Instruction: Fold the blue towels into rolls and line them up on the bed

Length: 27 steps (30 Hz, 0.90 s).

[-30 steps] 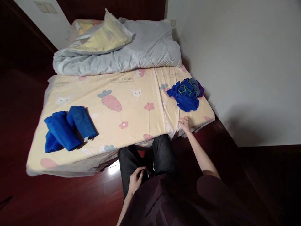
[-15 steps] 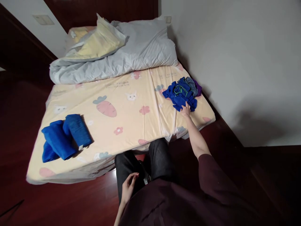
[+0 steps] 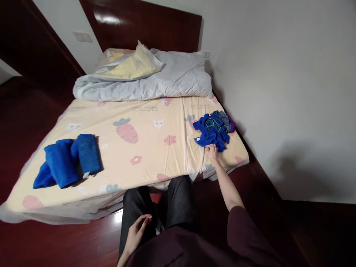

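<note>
Lying beyond crumpled clothes [image 3: 213,128]: grey bedding [image 3: 182,79].

The bed [image 3: 155,154] stretches out before you, with the quilt [image 3: 180,83] lying across its far end at your twelve o'clock, the headboard [image 3: 155,26] behind that, and the wall [image 3: 278,92] running alongside at two. At your ten o'clock on the bed lie the folded cloths [image 3: 61,163], overlapping one another; at your one o'clock, near the wall side, lies the clothes pile [image 3: 213,128], your right hand [image 3: 211,151] at its six o'clock edge, your left hand [image 3: 136,230] by your left thigh [image 3: 136,205].
</note>
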{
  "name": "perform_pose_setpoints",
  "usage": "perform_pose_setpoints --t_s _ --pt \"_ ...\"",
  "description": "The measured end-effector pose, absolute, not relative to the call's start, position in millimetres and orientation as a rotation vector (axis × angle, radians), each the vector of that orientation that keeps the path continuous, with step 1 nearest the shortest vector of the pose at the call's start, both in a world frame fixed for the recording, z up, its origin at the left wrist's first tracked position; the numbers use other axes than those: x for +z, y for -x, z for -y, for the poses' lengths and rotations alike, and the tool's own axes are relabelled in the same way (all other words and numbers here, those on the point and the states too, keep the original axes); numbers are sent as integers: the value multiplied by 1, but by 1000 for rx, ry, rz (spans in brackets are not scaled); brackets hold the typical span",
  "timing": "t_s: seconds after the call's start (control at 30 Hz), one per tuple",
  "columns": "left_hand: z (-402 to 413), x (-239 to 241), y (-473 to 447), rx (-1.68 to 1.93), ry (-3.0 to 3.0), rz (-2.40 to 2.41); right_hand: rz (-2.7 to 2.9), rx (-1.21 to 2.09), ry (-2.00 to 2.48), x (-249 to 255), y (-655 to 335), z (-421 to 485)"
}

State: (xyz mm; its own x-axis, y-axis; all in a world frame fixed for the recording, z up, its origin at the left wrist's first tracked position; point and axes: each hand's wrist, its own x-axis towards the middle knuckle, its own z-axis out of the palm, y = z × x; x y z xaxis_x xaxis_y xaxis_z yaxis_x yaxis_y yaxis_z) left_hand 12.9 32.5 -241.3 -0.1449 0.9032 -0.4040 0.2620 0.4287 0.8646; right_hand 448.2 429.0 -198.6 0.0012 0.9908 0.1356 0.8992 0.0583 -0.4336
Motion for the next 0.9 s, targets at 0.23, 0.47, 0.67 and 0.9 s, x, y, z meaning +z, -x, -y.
perform_pose_setpoints --t_s 0.23,0.47,0.67,0.9 --pt "-37 -237 -22 760 -1184 -1564 2122 683 1477 -217 -387 -338" --pt "-69 -229 -38 904 -1273 -1534 2064 958 1273 -208 -319 -265" --pt "-116 -232 -45 1063 -1369 -1541 1974 1220 1100 -201 -274 -183" --pt "-122 -234 -49 621 -1507 -1406 2006 1475 1084 -188 -273 -135"
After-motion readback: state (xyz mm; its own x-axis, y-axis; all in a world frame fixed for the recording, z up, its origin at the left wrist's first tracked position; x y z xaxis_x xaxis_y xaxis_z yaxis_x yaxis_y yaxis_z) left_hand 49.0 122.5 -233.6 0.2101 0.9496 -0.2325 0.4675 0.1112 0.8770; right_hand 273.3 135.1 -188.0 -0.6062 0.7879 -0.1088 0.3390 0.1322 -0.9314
